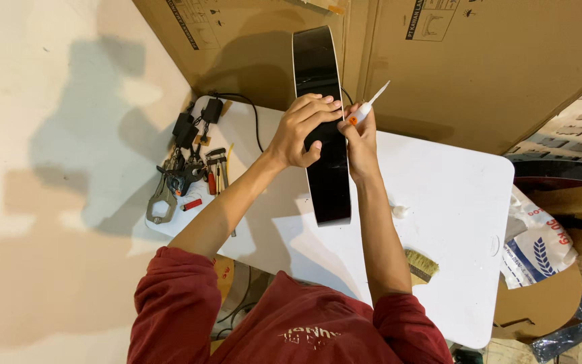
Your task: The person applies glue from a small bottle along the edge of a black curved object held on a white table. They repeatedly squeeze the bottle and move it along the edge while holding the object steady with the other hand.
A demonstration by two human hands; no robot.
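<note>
A glossy black curved body, standing on its edge, rests on the white table and runs away from me. My left hand lies over its top edge and steadies it. My right hand holds a small white tube with a long pointed nozzle and an orange band against the right side of the black body. Both sleeves are dark red.
Clamps, pliers, black adapters and a cable lie at the table's left end. A small white cap and a straw brush lie to the right. Cardboard sheets stand behind; a printed plastic bag hangs off the right edge.
</note>
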